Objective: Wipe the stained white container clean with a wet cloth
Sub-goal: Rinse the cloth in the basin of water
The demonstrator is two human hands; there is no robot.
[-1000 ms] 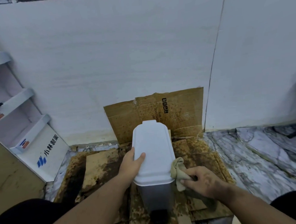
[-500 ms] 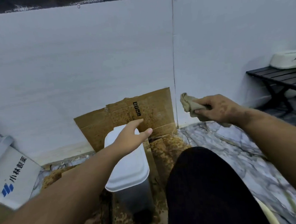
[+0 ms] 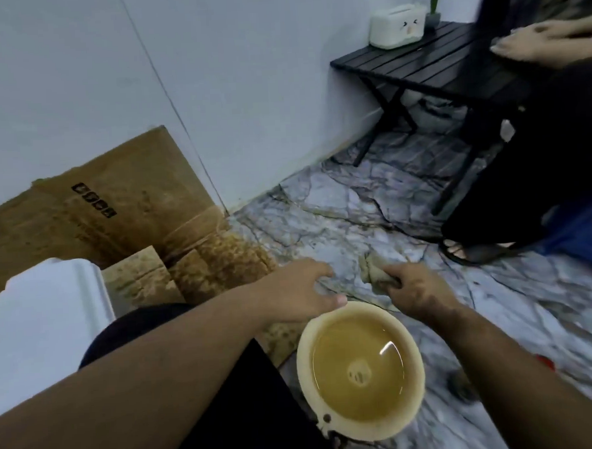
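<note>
Above basin: right hand grip holds crumpled tan cloth; left hand relaxed.

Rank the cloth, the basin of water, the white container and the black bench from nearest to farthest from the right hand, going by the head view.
1. cloth, gripped in the right hand.
2. basin, just below it.
3. white container, far left.
4. black bench, against the back wall.

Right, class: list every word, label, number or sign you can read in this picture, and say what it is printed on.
Nothing here reads as words.
Cardboard sheet: a row of small black handling symbols, too blurred to read.
White tissue box on the black bench: a drawn squinting face, no letters.
</note>
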